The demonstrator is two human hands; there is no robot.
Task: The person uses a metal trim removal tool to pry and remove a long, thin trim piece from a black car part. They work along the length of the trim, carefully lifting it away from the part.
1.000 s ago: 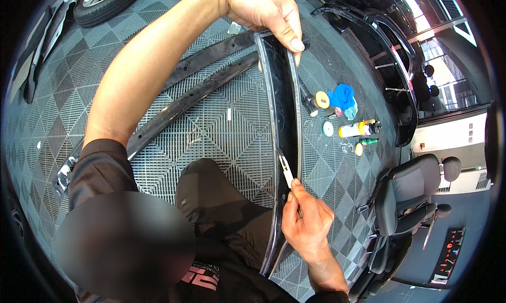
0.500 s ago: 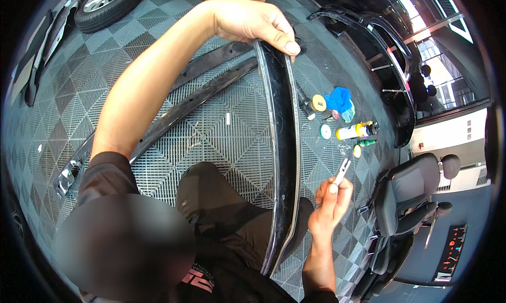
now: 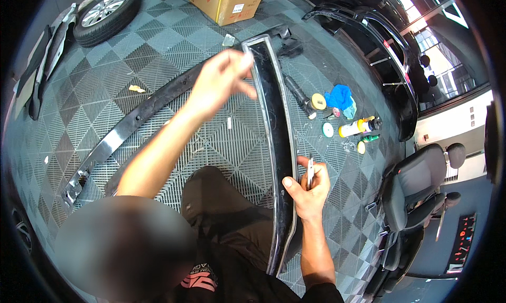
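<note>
A long black trim panel point(image 3: 281, 129) with a pale edging strip leans upright in front of me, its lower end against my clothing. My left hand point(image 3: 224, 81) is open and slightly blurred beside the panel's upper left edge, fingers apart. It may touch that edge; I cannot tell. At the panel's right edge, my right hand point(image 3: 312, 195) grips a slim white utility knife point(image 3: 310, 171) between its fingers. The right thumb rests on the panel's inner face near the edge. Whether the knife's blade is out does not show.
Behind my left arm lie long dark trim strips point(image 3: 121, 131). A black polisher point(image 3: 298, 92), a blue cloth point(image 3: 339, 97) and a yellow-and-white bottle point(image 3: 352, 128) are on the tiled floor to the right. Farther off are a cardboard box point(image 3: 221, 5), a wheel point(image 3: 107, 15) and car seats point(image 3: 419, 181).
My left hand has let go of the panel's top and dropped down and left. My right hand has moved up-left to the panel's edge with the knife. The panel's upper end has shifted left.
</note>
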